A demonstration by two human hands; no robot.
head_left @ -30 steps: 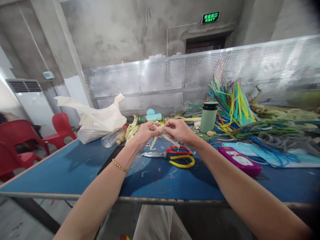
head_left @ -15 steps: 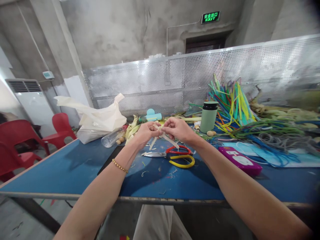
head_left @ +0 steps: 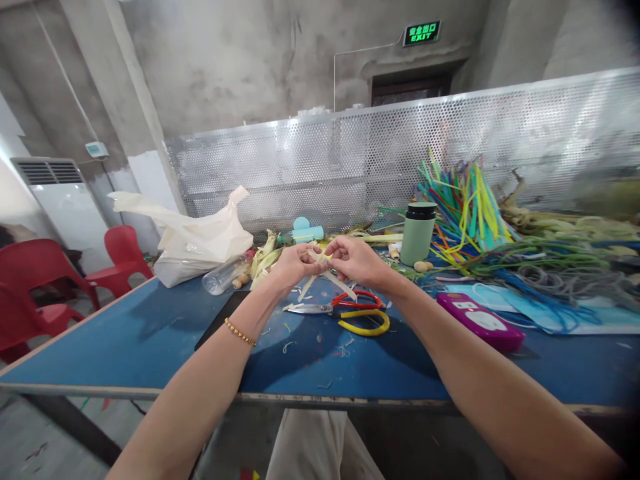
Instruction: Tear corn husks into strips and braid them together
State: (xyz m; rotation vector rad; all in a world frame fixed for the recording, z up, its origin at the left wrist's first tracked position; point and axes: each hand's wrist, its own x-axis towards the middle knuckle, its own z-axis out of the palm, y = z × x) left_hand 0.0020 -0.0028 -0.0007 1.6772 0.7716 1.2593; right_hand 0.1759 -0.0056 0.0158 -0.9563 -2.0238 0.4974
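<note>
Gold beaded bracelet [head_left: 241, 332], pale trousers [head_left: 307, 443].

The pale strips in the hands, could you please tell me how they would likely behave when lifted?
The pale strips look thin, so they are probably light. Their ends extend fairly straight below the left hand and right hand, suggesting slight stiffness, though narrow pieces likely bend easily.

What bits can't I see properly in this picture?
- Head view: pale strips, partly covered by the left hand and right hand.
- Head view: black flat thing, partly behind the left forearm.
- Head view: a red chair, cut off by the left edge.
</note>
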